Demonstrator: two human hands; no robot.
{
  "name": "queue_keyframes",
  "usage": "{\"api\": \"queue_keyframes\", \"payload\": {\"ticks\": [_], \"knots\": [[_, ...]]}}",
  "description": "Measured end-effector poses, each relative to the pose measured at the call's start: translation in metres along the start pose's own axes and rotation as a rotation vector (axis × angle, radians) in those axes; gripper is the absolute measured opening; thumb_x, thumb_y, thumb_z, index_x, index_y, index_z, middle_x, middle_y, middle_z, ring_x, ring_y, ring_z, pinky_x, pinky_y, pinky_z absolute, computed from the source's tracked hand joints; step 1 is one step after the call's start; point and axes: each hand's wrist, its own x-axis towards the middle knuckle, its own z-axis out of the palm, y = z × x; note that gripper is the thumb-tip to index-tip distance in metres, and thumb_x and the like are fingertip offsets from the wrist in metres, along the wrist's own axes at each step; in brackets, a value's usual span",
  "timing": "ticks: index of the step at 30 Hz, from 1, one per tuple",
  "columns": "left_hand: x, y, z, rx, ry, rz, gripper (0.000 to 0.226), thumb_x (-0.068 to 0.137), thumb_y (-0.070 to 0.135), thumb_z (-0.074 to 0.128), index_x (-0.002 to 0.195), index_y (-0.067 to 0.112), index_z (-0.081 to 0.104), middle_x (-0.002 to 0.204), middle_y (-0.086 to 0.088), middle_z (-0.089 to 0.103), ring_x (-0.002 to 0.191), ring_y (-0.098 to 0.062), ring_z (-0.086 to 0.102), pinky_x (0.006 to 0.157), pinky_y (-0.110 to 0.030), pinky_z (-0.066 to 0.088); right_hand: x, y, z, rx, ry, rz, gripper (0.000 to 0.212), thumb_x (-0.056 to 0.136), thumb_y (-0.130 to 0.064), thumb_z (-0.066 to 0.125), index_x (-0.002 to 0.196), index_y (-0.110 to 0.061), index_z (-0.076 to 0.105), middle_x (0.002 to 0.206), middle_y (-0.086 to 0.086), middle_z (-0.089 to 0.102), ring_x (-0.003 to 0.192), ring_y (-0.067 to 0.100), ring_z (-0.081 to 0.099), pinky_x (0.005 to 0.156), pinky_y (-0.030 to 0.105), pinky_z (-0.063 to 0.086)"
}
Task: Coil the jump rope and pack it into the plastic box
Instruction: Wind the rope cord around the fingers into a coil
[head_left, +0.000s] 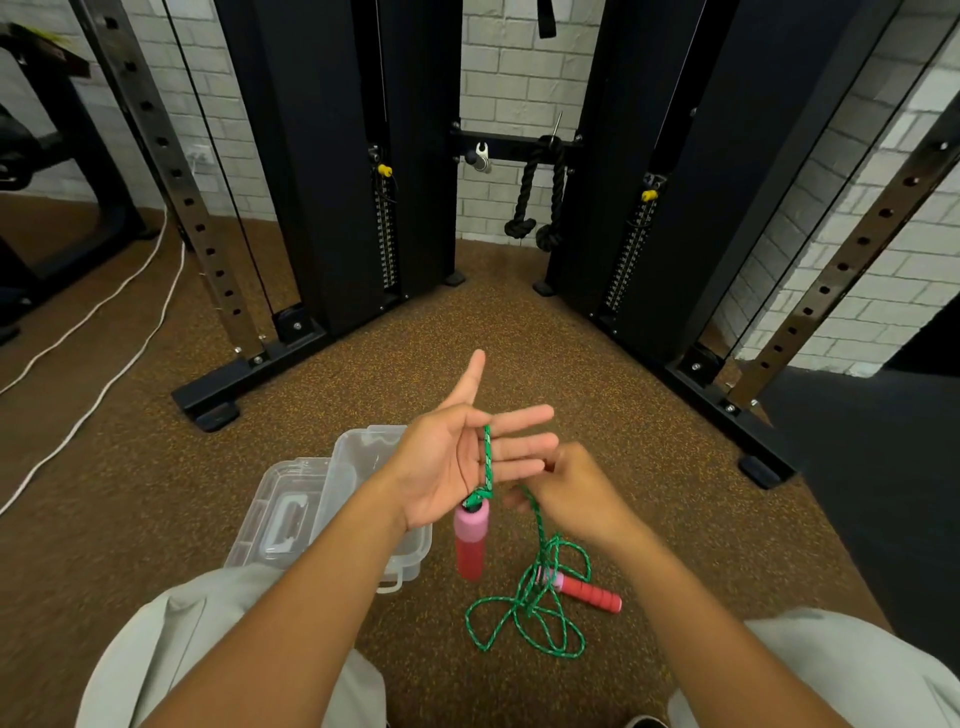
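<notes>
The rope (524, 603) is a thin braided cord, green flecked with white, with two stubby cylindrical handles, each red with a pink foam collar; one handle (471, 540) hangs upright just below the left hand (457, 462), and the other handle (589, 592) lies on the floor (519, 332) to the right, ribbed along its grip; between them the cord sprawls in loose tangled loops on the speckled brown rubber floor. The left hand is held palm up, fingers straight and spread, thumb pointing far, with a strand of cord laid across the palm and over the fingers; the right hand (576, 488), just right of it, has its fingers curled and pinches the cord that trails down to the tangle. The box (363, 457) is clear, smooth plastic with rounded corners, sitting near left under the left forearm, nothing visible inside it; its clear lid (285, 514) with a moulded handle lies beside it on the left.
</notes>
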Motion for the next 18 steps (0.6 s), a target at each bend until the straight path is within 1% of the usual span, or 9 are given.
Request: {"api": "queue_keyframes", "payload": {"ticks": [2,3,4,6,8,10,12,15,18], "knots": [[-0.001,0.004,-0.001,-0.049,0.015,-0.003,0.07,0.106,0.007,0.023,0.158,0.048,0.001,0.132,-0.028,0.065,0.097,-0.035,0.076,0.075,-0.036,0.065,-0.001,0.0,0.01,-0.025,-0.008,-0.042,0.033,0.099,-0.008,0.053,0.082,-0.024,0.076,0.078,0.005,0.08,0.071,0.029,0.077,0.076,0.053,0.063],[-0.001,0.005,0.0,-0.057,0.031,-0.003,0.066,0.108,0.012,0.026,0.159,0.046,0.002,0.129,-0.028,0.066,0.092,-0.032,0.077,0.07,-0.033,0.065,-0.001,0.0,0.013,-0.038,0.002,-0.066,0.031,0.098,-0.012,0.055,0.079,-0.026,0.076,0.076,0.006,0.079,0.068,0.03,0.076,0.072,0.054,0.062],[0.0,0.006,0.0,-0.048,0.054,0.002,0.063,0.109,0.016,0.03,0.159,0.043,0.005,0.123,-0.029,0.069,0.086,-0.029,0.078,0.066,-0.031,0.065,0.0,-0.001,0.015,-0.052,0.019,-0.086,0.031,0.096,-0.016,0.056,0.075,-0.029,0.075,0.073,0.008,0.077,0.064,0.03,0.073,0.067,0.052,0.061],[0.002,0.006,-0.003,0.006,0.105,0.018,0.062,0.108,0.012,0.035,0.161,0.037,0.014,0.109,-0.027,0.075,0.081,-0.027,0.079,0.063,-0.03,0.064,0.0,-0.001,0.017,-0.087,0.047,-0.096,0.032,0.096,-0.021,0.06,0.07,-0.033,0.073,0.071,0.012,0.075,0.058,0.033,0.066,0.06,0.047,0.056],[0.002,0.007,-0.005,0.054,0.118,0.018,0.063,0.108,0.006,0.033,0.161,0.037,0.017,0.108,-0.028,0.075,0.088,-0.031,0.078,0.072,-0.035,0.065,0.002,0.0,0.017,-0.112,0.052,-0.093,0.027,0.095,-0.023,0.061,0.072,-0.025,0.075,0.07,0.01,0.076,0.063,0.034,0.071,0.064,0.049,0.06],[0.001,0.01,-0.008,0.077,0.094,-0.006,0.066,0.108,0.004,0.03,0.16,0.041,0.014,0.124,-0.03,0.068,0.107,-0.04,0.072,0.091,-0.043,0.06,0.004,0.002,0.015,-0.124,0.053,-0.07,0.024,0.096,-0.018,0.06,0.078,-0.018,0.076,0.071,0.005,0.078,0.065,0.021,0.076,0.071,0.048,0.063],[0.0,0.012,-0.01,0.097,0.082,-0.024,0.07,0.107,0.001,0.031,0.16,0.043,0.012,0.132,-0.03,0.063,0.12,-0.043,0.065,0.102,-0.048,0.052,0.004,0.002,0.013,-0.108,0.079,-0.051,0.024,0.099,-0.012,0.057,0.084,-0.019,0.075,0.076,0.002,0.079,0.066,0.012,0.077,0.072,0.042,0.065],[-0.001,0.013,-0.012,0.13,0.1,0.0,0.07,0.107,0.0,0.033,0.16,0.042,0.012,0.132,-0.027,0.065,0.122,-0.039,0.065,0.103,-0.045,0.052,0.004,0.004,0.012,-0.041,0.101,-0.04,0.023,0.104,-0.014,0.054,0.092,-0.024,0.07,0.082,0.002,0.079,0.07,0.018,0.077,0.067,0.034,0.063],[0.002,0.014,-0.012,0.125,0.149,0.026,0.064,0.109,0.01,0.035,0.161,0.038,0.012,0.131,-0.025,0.066,0.12,-0.036,0.066,0.102,-0.044,0.054,0.003,0.006,0.016,-0.118,0.054,-0.055,0.024,0.103,-0.016,0.057,0.086,-0.028,0.068,0.08,0.0,0.078,0.068,0.02,0.077,0.07,0.04,0.064]]}}
